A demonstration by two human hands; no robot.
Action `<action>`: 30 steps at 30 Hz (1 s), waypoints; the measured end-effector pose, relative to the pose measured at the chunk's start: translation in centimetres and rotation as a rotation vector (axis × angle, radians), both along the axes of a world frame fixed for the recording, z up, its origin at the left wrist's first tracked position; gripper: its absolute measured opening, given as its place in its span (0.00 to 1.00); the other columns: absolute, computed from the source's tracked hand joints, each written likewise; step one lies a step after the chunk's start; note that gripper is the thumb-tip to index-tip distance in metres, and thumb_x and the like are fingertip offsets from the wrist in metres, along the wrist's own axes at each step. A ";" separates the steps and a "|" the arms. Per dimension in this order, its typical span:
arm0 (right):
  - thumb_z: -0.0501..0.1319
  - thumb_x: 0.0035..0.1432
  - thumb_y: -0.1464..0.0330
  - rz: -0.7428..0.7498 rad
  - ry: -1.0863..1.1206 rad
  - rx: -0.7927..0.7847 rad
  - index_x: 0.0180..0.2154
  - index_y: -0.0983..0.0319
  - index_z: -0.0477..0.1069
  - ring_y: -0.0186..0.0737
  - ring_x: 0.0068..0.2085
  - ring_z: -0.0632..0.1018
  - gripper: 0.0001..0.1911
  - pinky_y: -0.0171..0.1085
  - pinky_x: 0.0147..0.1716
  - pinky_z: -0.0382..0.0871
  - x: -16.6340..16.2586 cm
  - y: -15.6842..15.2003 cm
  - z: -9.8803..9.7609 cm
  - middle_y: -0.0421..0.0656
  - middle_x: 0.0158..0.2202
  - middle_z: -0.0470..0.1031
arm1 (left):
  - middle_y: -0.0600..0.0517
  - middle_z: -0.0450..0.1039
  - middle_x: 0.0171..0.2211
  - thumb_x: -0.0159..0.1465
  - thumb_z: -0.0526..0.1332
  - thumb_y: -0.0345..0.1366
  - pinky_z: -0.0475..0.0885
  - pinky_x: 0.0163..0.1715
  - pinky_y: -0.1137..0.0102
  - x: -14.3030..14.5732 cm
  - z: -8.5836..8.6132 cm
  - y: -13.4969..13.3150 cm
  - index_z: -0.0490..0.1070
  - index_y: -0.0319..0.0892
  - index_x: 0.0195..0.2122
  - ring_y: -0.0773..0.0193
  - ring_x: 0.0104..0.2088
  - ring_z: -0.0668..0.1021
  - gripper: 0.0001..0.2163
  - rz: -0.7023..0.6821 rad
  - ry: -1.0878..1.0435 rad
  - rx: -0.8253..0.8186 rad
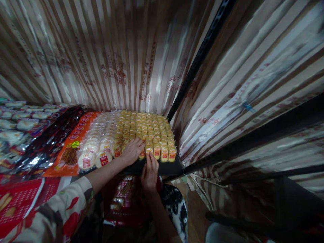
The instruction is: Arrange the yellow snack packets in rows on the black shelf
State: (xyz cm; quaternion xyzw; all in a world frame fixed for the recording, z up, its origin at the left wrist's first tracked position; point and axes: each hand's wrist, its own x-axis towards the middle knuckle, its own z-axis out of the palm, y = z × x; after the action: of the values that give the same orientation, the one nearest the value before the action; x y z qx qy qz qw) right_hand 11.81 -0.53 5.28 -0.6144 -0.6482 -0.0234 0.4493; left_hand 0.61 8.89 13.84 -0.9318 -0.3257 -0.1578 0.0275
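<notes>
Rows of small yellow-wrapped snack packs point(164, 152) with red labels stand close together on a dark shelf point(167, 168). My left hand point(133, 151) lies over the front left of these rows, its fingers stretched out and touching the packs. Just to its right, my right hand point(150, 172) comes up from below. Its fingers are extended, with the tips against the lower front of a pack in the first row. No pack is visibly lifted by either hand. The left hand covers some of the front packs.
Left of the yellow packs are clear-wrapped round white cakes point(87, 160), then an orange bag point(67, 158) and dark shiny packets point(48, 138). Striped printed sheeting point(121, 67) hangs behind. A black metal post point(199, 57) rises at the shelf's right corner. Red packaging point(126, 209) sits below.
</notes>
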 end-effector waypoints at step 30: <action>0.44 0.60 0.75 -0.026 0.068 0.023 0.58 0.63 0.55 0.46 0.56 0.63 0.24 0.53 0.51 0.61 -0.1 0.3 -0.1 0.53 0.55 0.62 | 0.44 0.68 0.40 0.56 0.55 0.27 0.66 0.45 0.60 2.7 0.9 3.3 0.72 0.37 0.34 0.54 0.46 0.66 0.08 0.095 -0.027 -0.008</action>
State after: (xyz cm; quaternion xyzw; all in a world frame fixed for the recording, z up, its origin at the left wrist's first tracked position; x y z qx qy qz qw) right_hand 11.72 -0.25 5.19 -0.6179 -0.6244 -0.0156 0.4776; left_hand 3.32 12.15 14.74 -0.9132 -0.3705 -0.1674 0.0269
